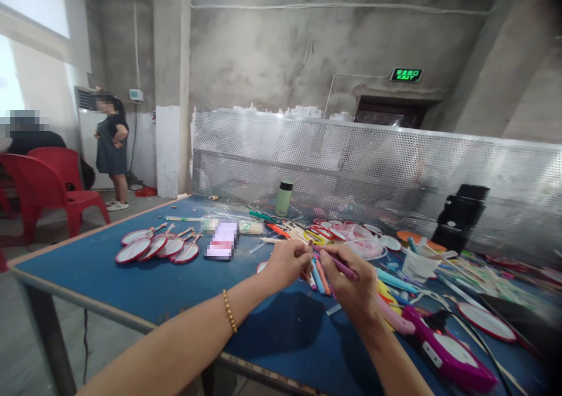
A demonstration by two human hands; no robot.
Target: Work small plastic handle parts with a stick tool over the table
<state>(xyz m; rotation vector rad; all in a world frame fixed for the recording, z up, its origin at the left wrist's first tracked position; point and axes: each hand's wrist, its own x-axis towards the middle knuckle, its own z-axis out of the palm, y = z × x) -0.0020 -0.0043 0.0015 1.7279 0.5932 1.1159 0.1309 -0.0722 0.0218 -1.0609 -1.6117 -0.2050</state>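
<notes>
My right hand [355, 276] is closed around a purple pen-like stick [345, 266], held slanting with one end toward my left hand. My left hand [287, 262] has its fingers pinched together close to that end; whatever they hold is too small and hidden to make out. Just below the hands, pink, blue and orange markers [322, 279] lie on the blue table [184, 293]. A white disc with a red rim is partly covered by my left hand. To the right of my right hand lies a magenta tool [456, 355] with a white panel.
Several red-rimmed round fans [139, 249] overlap at left, beside a lit phone [222, 239]. A green bottle [284, 198] stands behind. A white cup [419, 264] and clutter fill the right side. A perforated metal screen [351, 156] borders the table; one person stands beyond red chairs [39, 179].
</notes>
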